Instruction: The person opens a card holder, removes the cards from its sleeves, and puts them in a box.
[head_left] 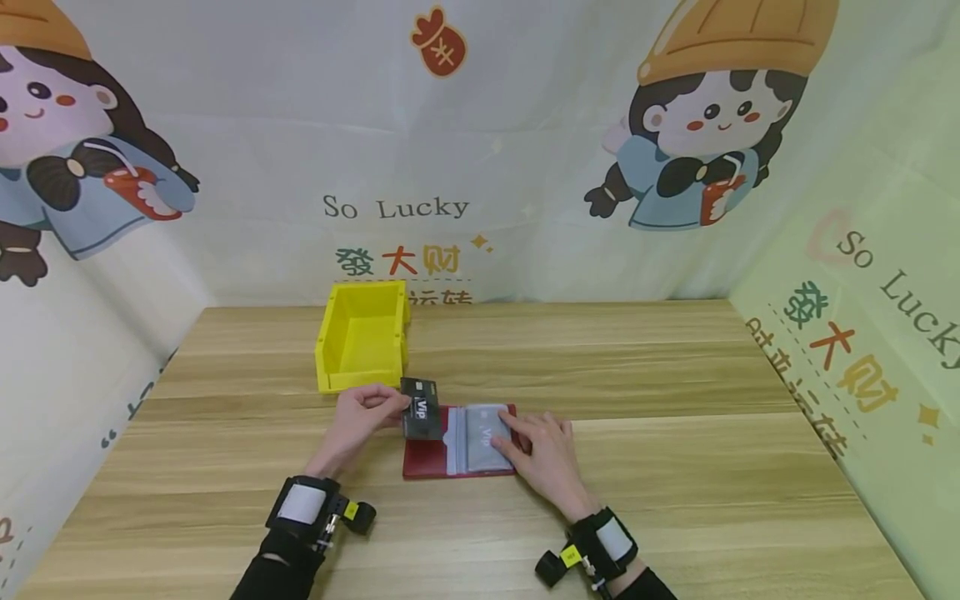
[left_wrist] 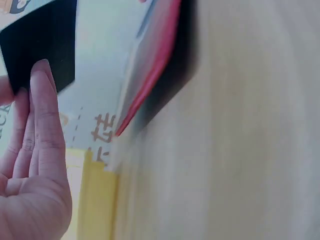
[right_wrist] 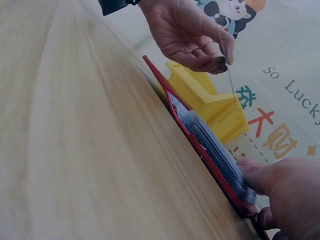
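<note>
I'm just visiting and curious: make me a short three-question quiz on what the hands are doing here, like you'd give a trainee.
1. True or false: the left hand pinches a black card.
2. What does the right hand press on?
A. the yellow bin
B. the red card holder
C. bare table
3. Fill in: the card holder lies ___ on the table.

Key: 1 true; 2 B; 3 open.

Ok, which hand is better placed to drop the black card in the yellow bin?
Left, probably. The left hand already pinches the card, and the bin sits just beyond it. The right hand rests on the red holder, farther away.
</note>
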